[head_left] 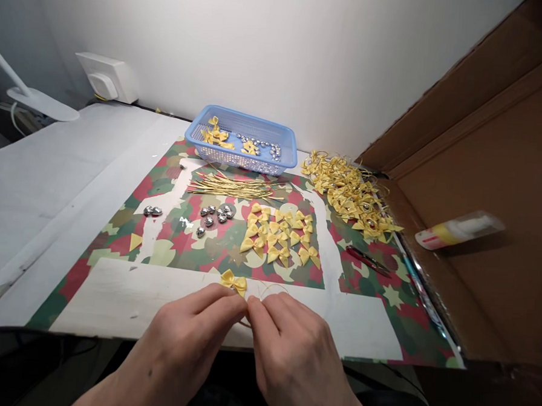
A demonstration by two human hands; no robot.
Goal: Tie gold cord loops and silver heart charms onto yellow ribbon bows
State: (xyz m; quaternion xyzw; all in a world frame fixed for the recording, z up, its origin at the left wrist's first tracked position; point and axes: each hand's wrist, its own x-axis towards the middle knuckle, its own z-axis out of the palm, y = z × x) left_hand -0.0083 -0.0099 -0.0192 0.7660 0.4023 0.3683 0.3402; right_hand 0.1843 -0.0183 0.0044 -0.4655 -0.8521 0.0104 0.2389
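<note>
At the counter [111, 307] edge, my left hand [187, 329] and right hand [293, 343] pinch a gold thread [273, 287] beside a yellow bow [233, 281], grips narrow; knotting looks underway, next needing an even pull.

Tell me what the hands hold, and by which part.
The left hand and right hand pinch a thin gold thread at its lower part, beside a yellow bow.

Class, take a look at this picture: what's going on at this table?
A person's left hand and right hand meet at the front of the table, fingers pinching a thin gold thread beside a yellow bow. Behind lie rows of loose bows, silver beads, a bundle of gold ties, a blue basket and a pile of threaded bows.
</note>
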